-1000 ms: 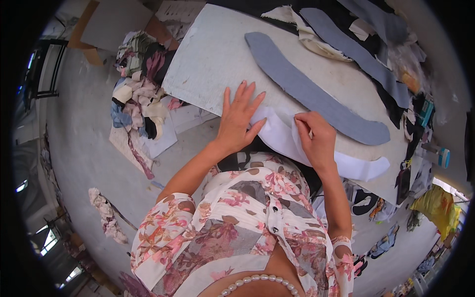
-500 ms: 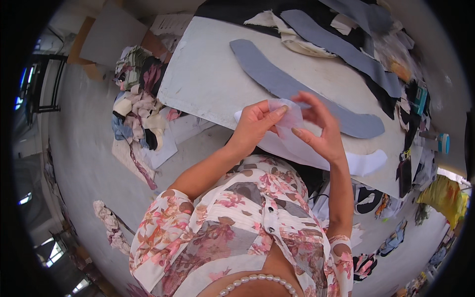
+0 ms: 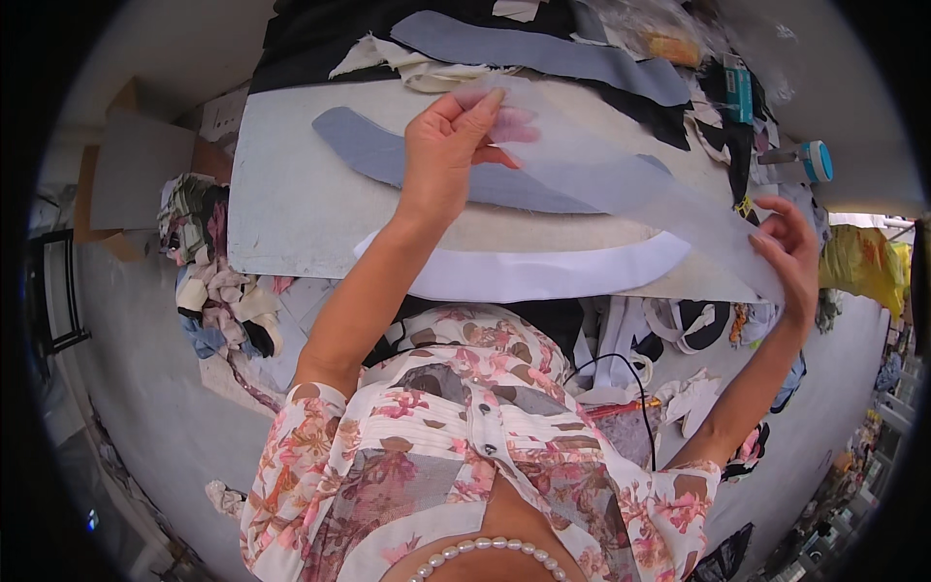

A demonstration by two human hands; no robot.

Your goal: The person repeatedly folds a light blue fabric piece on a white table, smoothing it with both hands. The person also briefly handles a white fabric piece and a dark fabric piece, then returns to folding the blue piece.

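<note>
A long translucent white strip of thin interfacing point(image 3: 621, 175) stretches between my hands above the table. My left hand point(image 3: 451, 136) pinches its far left end between thumb and fingers. At the other end, lower and to the right, my right hand point(image 3: 787, 247) grips the strip near the table's right edge. Beneath the strip lies a curved blue-grey fabric piece point(image 3: 373, 160), partly covered by my left hand and seen hazily through the strip. Closer to me, a curved white piece point(image 3: 543, 274) lies along the table's near edge, its left part passing behind my left forearm.
The pale tabletop point(image 3: 281, 184) carries another blue-grey piece point(image 3: 543, 47), cream scraps point(image 3: 417, 70) and black cloth at its far side. A teal-lidded container point(image 3: 815, 161) stands right. Fabric scraps point(image 3: 228, 301) are heaped left; a black cable point(image 3: 645, 407) hangs below the near edge.
My hands have moved apart, the left one up and leftward, the right one out to the right. The bunched translucent piece is now drawn out lengthwise. The view has shifted, uncovering the white piece.
</note>
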